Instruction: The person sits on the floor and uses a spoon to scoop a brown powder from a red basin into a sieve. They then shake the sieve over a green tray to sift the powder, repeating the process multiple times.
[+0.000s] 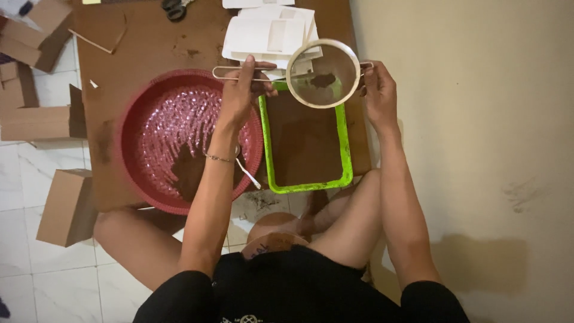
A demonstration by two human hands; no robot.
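A: Where is the sieve?

B: The round metal sieve (323, 73) is in the upper middle of the frame, held level above the top end of the green tray (344, 149). A small clump of brown powder lies in its mesh.

A: And the 2 hands?

B: The left hand (242, 90) is closed around the sieve's long wire handle, left of the mesh. The right hand (378, 93) is at the sieve's right rim, fingers curled on the small hook there.

A: What is in the tray?

B: An even layer of brown powder, covering the whole bottom.

A: Anything beside it?

B: Just left of it, a large red basin (179, 137) with a patch of brown powder at its lower part and a white spoon (246, 170) near its right edge. White paper boxes (269, 33) lie at the top of the frame, behind the sieve. Cardboard boxes (66, 206) stand at the left, on the white tile floor.
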